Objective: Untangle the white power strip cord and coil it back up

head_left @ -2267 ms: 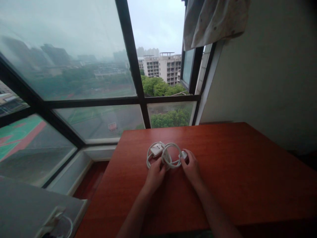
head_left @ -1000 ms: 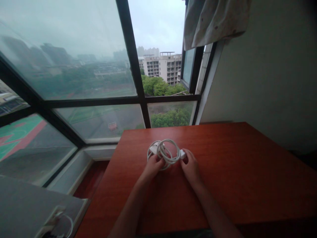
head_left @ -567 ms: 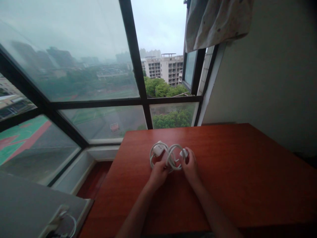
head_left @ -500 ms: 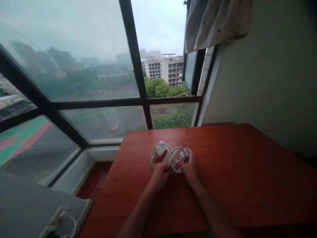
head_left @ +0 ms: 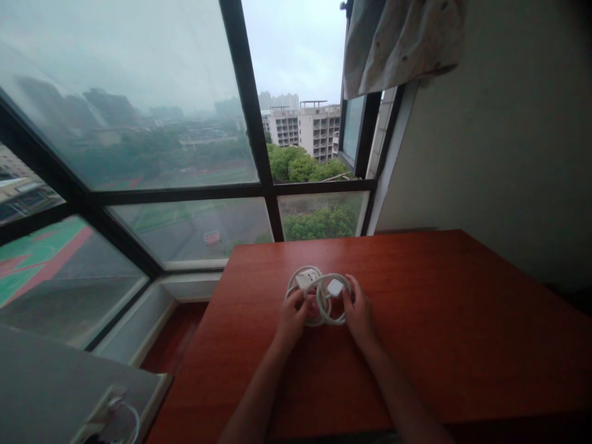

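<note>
A coiled white power cable (head_left: 319,308) with a white socket block (head_left: 306,279) and a white plug (head_left: 335,287) lies on the red-brown wooden table (head_left: 444,320). My left hand (head_left: 292,317) grips the left side of the coil, fingers curled round the loops. My right hand (head_left: 358,316) holds the right side of the coil, fingers closed on the cable just right of the plug. The plug sits on top of the coil between my two hands.
A large window with black frames (head_left: 259,142) stands beyond the table's far edge. A grey wall (head_left: 504,142) runs along the right. A curtain (head_left: 398,37) hangs at the top. At bottom left, a grey surface carries another white socket strip with cable (head_left: 104,413).
The two loops of the cable have been drawn together into one tighter coil. The plug has come from the right edge onto the top of the coil. Both hands stayed on the cable.
</note>
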Tool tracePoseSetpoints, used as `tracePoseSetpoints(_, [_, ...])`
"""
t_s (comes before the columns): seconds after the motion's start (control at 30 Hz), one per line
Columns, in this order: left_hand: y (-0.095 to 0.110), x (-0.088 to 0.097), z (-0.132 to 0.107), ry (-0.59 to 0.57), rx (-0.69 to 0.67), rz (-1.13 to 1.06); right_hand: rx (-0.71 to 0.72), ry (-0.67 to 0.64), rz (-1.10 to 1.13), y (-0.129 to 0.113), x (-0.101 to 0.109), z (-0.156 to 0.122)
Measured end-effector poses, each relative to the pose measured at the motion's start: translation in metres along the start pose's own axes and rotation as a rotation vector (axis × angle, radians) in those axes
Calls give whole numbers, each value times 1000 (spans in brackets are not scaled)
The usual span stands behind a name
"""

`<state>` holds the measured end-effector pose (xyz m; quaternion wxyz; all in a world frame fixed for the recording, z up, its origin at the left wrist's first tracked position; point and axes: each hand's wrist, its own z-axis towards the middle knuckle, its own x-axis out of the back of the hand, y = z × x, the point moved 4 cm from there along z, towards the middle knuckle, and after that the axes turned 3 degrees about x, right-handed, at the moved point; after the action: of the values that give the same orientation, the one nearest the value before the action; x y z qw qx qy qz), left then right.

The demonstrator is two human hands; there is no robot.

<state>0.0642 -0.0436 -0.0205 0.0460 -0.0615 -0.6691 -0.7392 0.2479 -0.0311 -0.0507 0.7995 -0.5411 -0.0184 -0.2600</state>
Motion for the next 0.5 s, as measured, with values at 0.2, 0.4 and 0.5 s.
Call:
tracePoseSetpoints(0.2, [8,14,1,197,8,-63,-86,-43,128,-2,0,4])
tracePoseSetpoints(0.4, [19,22,7,283,-72,-5,-35,-140,27,-12,-3,4])
tracePoseSetpoints(0.5, [12,22,15,288,-55,-108,3,-177,5,-12,-5,3])
